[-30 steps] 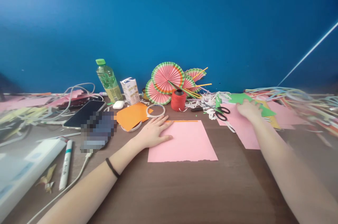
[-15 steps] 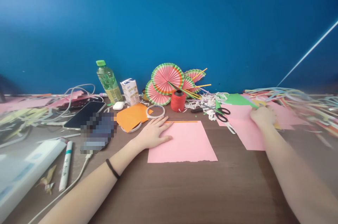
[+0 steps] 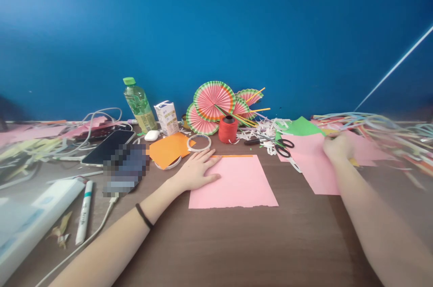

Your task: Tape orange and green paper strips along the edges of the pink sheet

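Note:
My left hand (image 3: 198,170) lies flat with its fingers spread on the left part of a pink sheet of paper (image 3: 240,183). An orange strip (image 3: 237,156) runs along that sheet's far edge, and its near edge is ragged. On the right, my right hand (image 3: 339,146) is closed at the upper right edge of a second pink paper (image 3: 313,161); its fingertips are partly hidden. A green paper (image 3: 302,127) lies just beyond, and scissors (image 3: 285,147) with black handles rest left of this paper.
Folded paper fans (image 3: 214,101) lean against the blue wall behind a red thread spool (image 3: 228,129). A tape roll (image 3: 199,143) and orange paper (image 3: 169,149) sit left of centre. Farther left are a bottle (image 3: 138,104), a small box (image 3: 166,118), a phone (image 3: 108,147) and a marker (image 3: 84,212).
My right hand has shifted slightly right, off the green paper, which now shows a raised point. The right-hand pink paper has slid a little nearer. My left hand stays put.

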Motion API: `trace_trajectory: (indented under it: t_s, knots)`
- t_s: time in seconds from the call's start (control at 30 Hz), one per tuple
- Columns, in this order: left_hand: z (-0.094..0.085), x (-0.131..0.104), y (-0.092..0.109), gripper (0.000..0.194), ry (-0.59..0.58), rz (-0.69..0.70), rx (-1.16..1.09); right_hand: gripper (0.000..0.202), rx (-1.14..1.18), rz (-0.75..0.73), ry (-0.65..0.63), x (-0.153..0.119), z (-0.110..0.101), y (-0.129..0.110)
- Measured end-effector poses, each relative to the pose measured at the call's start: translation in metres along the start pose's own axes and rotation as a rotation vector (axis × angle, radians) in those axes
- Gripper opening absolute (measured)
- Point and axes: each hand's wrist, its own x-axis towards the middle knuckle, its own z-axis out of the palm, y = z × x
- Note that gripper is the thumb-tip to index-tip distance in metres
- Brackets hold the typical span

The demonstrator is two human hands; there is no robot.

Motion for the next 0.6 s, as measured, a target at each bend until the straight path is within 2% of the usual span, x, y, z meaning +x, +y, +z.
trace_trajectory:
  t_s: [0.2, 0.3, 0.4, 0.47, 0.6]
  knots:
    - [0.0, 0.0, 0.0, 0.063, 0.004, 0.013, -0.009, 0.029, 0.185, -0.132, 0.246, -0.002, -0.016, -0.022]
    - [-0.001, 0.0, 0.0, 0.062, 0.012, 0.022, 0.001, 0.026, 0.345, -0.316, 0.384, -0.007, -0.027, -0.039]
    - [-0.003, 0.001, 0.001, 0.058, 0.033, 0.038, -0.006, 0.023, 0.413, -0.483, 0.379, -0.016, -0.042, -0.057]
    - [-0.005, 0.002, 0.003, 0.054, 0.065, 0.05, -0.032, 0.025, 0.47, -0.644, 0.308, -0.026, -0.054, -0.07]
    - [-0.012, 0.004, 0.011, 0.042, 0.171, 0.035, -0.164, 0.022, 0.507, -0.905, 0.242, -0.063, -0.076, -0.098]
